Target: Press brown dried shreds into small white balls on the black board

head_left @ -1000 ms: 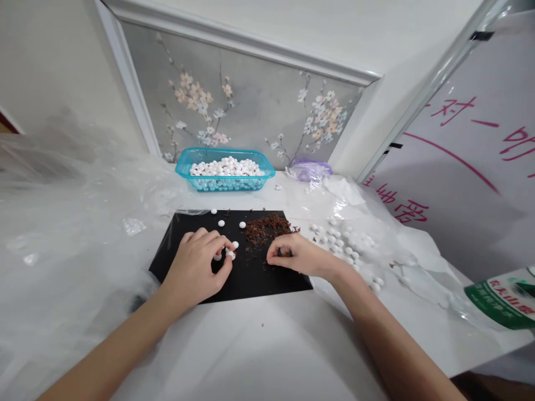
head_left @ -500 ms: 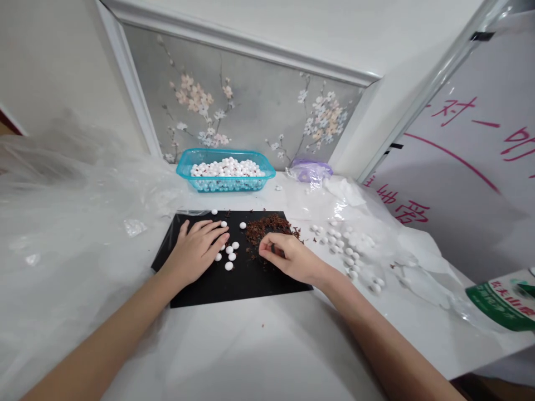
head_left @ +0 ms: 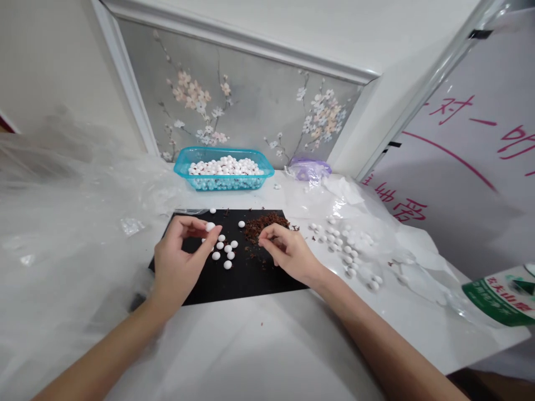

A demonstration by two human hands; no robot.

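Observation:
My left hand (head_left: 180, 257) pinches a white ball (head_left: 210, 226) between thumb and fingertips, above the left part of a black mat (head_left: 251, 281). Several more white balls (head_left: 228, 249) lie on the mat beside my left thumb, and one loose ball (head_left: 241, 224) sits apart near the mat's middle. My right hand (head_left: 288, 249) is closed in a pinch at the near edge of a pile of small reddish-brown bits (head_left: 267, 222). Whatever its fingertips hold is too small to make out.
A blue plastic basket (head_left: 228, 184) full of white balls stands behind the mat. More white balls (head_left: 349, 259) lie on clear plastic to the right. Crumpled plastic sheeting (head_left: 83, 223) covers the left side. A green-labelled bottle (head_left: 501, 298) is at far right, near a purple bag (head_left: 309, 169).
My left hand has risen from lying flat over the balls and now holds one white ball. My right hand stays pinched at the brown pile, nearly unmoved.

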